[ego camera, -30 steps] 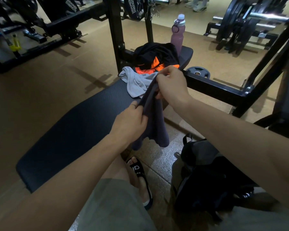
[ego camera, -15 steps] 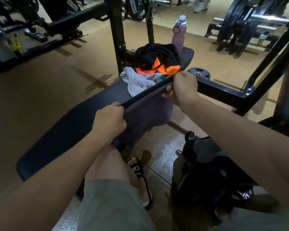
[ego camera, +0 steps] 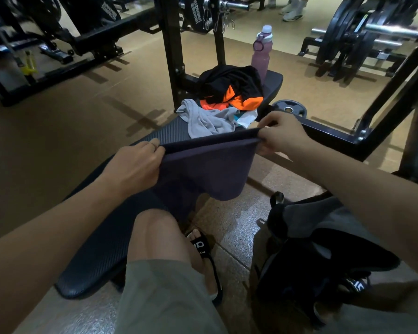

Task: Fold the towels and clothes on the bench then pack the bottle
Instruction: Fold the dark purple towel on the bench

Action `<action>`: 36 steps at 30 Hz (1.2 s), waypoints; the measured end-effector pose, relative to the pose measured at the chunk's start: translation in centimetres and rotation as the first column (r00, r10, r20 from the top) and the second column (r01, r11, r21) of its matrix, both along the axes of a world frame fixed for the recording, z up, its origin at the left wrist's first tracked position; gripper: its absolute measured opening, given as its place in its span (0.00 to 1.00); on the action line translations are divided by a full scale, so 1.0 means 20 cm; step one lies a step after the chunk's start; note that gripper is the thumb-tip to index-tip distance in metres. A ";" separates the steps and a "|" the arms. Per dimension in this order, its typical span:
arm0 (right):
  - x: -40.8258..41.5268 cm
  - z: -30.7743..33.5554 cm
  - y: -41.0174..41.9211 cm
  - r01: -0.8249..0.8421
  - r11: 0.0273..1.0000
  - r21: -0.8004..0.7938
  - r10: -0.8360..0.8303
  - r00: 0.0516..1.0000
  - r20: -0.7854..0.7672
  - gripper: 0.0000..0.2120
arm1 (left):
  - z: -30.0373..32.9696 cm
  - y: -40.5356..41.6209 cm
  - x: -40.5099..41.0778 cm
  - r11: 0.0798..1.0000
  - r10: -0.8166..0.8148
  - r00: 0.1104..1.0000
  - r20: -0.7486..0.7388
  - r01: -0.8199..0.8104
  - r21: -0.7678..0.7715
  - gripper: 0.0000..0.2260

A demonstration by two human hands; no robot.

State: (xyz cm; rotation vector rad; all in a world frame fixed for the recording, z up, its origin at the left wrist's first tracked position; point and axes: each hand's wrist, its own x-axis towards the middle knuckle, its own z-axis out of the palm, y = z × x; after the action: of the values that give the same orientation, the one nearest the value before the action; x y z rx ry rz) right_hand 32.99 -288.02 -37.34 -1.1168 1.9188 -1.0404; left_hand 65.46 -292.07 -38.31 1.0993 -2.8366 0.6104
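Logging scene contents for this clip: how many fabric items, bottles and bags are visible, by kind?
Towels: 2, the dark purple towel held taut by the left hand and right hand, and the grey towel on the bench.
Garments: 1 black and orange heap; the piece count is unclear.
Bottles: 1 pink water bottle.
Bags: 1 dark bag on the floor.
Total: 5.

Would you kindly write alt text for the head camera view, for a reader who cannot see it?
A person's left hand and right hand stretch a dark purple towel taut above a black gym bench. Beyond it lie a grey towel, black-and-orange clothes and a pink bottle.
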 end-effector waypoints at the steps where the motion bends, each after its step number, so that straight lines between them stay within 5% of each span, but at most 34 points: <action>1: -0.03 0.01 0.01 -0.119 0.993 0.025 0.122 0.972 -0.202 0.09 | 0.00 -0.01 0.03 0.999 -0.034 0.999 0.000 0.034 -0.004 0.06; 4: -0.10 0.03 0.02 -0.357 0.915 0.185 0.388 0.659 -0.645 0.10 | 0.01 -0.01 0.06 0.987 -0.159 0.987 0.020 0.158 0.042 0.02; 6: -0.11 0.02 0.00 -0.368 0.892 0.262 0.415 0.439 -0.797 0.11 | 0.01 -0.01 0.05 0.974 -0.197 0.980 -0.012 0.197 0.110 0.09; 8: -0.12 0.00 -0.02 -0.307 0.920 0.243 0.374 0.504 -0.778 0.11 | 0.01 0.00 0.04 0.959 -0.211 0.974 -0.079 0.222 0.178 0.12; 10: -0.12 -0.01 -0.02 -0.212 0.956 0.204 0.294 0.738 -0.607 0.11 | 0.01 0.00 0.03 0.943 -0.219 0.969 -0.110 0.239 0.233 0.13; 13: -0.11 0.00 -0.01 -0.038 0.980 0.194 0.051 0.997 -0.062 0.10 | 0.02 0.00 0.03 0.927 -0.252 0.966 -0.057 0.258 0.274 0.15; 15: -0.10 0.02 0.00 -0.008 0.970 0.241 -0.067 0.951 0.301 0.12 | 0.03 0.00 0.02 0.923 -0.254 0.966 -0.040 0.254 0.289 0.17; 18: -0.09 0.00 0.00 0.038 0.956 0.289 -0.189 0.836 0.515 0.15 | 0.04 0.00 -0.02 0.892 -0.179 0.976 -0.127 0.216 0.398 0.22; 25: -0.12 -0.02 0.01 0.166 0.972 0.169 -0.237 0.639 0.732 0.12 | 0.04 0.06 -0.08 0.820 -0.079 0.942 -0.325 0.247 0.516 0.20; 30: -0.12 -0.05 0.04 0.219 0.967 0.126 -0.250 0.747 0.616 0.12 | 0.05 0.07 -0.08 0.799 0.045 0.903 -0.427 0.224 0.558 0.04; 34: -0.13 -0.04 0.07 0.240 0.969 0.052 -0.202 0.658 0.725 0.09 | 0.06 0.05 -0.07 0.857 0.035 0.891 -0.453 0.207 0.473 0.02; 36: -0.13 -0.03 0.08 0.190 0.982 -0.020 -0.120 0.692 0.712 0.09 | 0.07 0.04 -0.07 0.888 0.001 0.885 -0.465 0.213 0.408 0.02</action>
State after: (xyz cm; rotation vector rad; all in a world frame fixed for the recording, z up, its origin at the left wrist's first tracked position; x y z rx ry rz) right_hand 30.30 -286.33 -38.02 -0.4620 1.3432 -1.4109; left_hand 64.15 -291.34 -36.89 0.9512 -2.6358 -0.3096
